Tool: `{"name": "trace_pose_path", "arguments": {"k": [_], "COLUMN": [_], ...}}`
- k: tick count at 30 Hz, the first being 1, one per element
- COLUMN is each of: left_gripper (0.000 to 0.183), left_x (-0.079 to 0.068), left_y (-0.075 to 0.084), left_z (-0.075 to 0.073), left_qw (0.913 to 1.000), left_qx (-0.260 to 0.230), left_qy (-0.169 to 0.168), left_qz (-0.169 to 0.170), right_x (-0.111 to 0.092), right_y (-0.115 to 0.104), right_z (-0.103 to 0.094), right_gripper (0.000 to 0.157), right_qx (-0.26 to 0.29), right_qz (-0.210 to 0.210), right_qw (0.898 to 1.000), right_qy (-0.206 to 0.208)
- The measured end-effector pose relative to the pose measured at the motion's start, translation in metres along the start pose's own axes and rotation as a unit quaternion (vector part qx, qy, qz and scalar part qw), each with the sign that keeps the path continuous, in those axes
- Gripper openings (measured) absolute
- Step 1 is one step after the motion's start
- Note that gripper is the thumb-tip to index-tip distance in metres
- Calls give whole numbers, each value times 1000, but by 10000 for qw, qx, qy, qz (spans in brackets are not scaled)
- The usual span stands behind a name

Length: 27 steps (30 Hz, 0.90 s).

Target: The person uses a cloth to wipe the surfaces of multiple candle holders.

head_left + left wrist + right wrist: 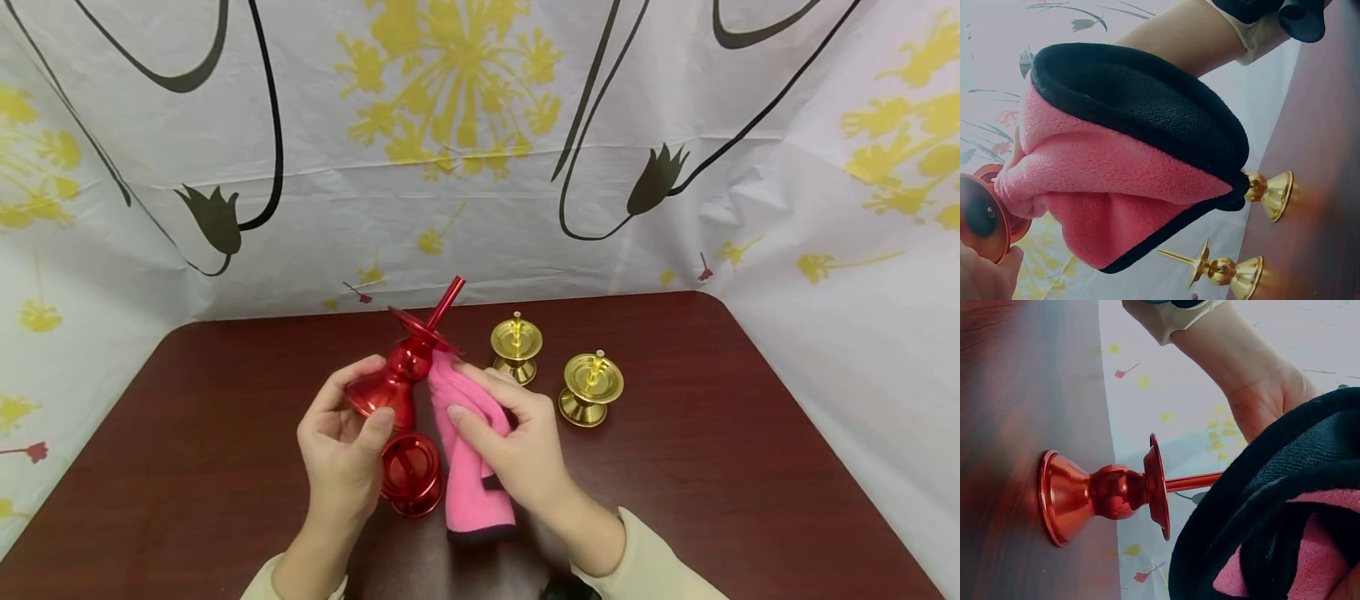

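Note:
My left hand (337, 454) holds a shiny red candlestick (410, 360) by its flared base, tilted above the table with its spike pointing up and right. My right hand (525, 442) pinches a pink cloth (472, 492) with black edging, and its upper end touches the candlestick just under the dish. The cloth hangs down in folds and fills much of the left wrist view, where its dark inner side (1154, 94) shows. A second red candlestick (1063, 494) stands upright on the table below the hands. The right fingertips are partly hidden behind the cloth.
Two gold candlesticks stand upright right of the hands, one farther back (517, 342) and one nearer (591, 392). They rest on a dark reddish-brown table (225, 433). A white sheet with flower prints (480, 208) hangs behind it. Something black (568, 588) shows at the bottom edge.

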<state>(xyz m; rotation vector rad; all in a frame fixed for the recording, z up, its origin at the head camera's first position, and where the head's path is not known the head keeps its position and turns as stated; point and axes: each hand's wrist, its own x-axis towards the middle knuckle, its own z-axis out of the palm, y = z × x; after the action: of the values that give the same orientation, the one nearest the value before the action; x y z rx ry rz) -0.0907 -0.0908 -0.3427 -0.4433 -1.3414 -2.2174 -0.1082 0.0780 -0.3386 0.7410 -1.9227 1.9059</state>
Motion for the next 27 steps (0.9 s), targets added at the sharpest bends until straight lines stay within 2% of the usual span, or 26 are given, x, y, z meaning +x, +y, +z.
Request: {"name": "trace_pose_path", "arguments": {"k": [6, 10, 13, 17, 21, 23, 25, 27], "left_gripper": [40, 43, 45, 48, 52, 52, 52, 51], "left_x": [-1, -2, -2, -3, -2, 0, 1, 1], "left_y": [-3, -7, -8, -6, 0, 2, 3, 4], "left_z": [3, 5, 5, 4, 4, 3, 1, -1], "left_qw": [9996, 9973, 9937, 9869, 9709, 9627, 9618, 9643], "left_qx": [-47, 193, 508, 1226, 2196, 2524, 2512, 2326], "left_qy": [-27, -527, -874, -995, -953, -959, -1059, -1222], "left_qz": [281, 469, 489, 328, 16, -162, -263, -330], "right_x": [0, 0, 1, 3, 5, 6, 8, 10], "right_y": [4, 8, 8, 7, 7, 8, 9, 11], "right_z": [0, -2, -5, -10, -14, -16, -19, -22], "right_gripper": [33, 25, 20, 21, 25, 26, 25, 24], "right_qx": [289, 533, 685, 880, 989, 1012, 1000, 996], "right_qz": [403, 879, 1160, 1289, 1356, 1400, 1483, 1580], "right_qw": [9986, 9942, 9904, 9876, 9857, 9848, 9831, 9799], "right_qy": [-185, -306, -299, -165, -110, -191, -396, -704]}}
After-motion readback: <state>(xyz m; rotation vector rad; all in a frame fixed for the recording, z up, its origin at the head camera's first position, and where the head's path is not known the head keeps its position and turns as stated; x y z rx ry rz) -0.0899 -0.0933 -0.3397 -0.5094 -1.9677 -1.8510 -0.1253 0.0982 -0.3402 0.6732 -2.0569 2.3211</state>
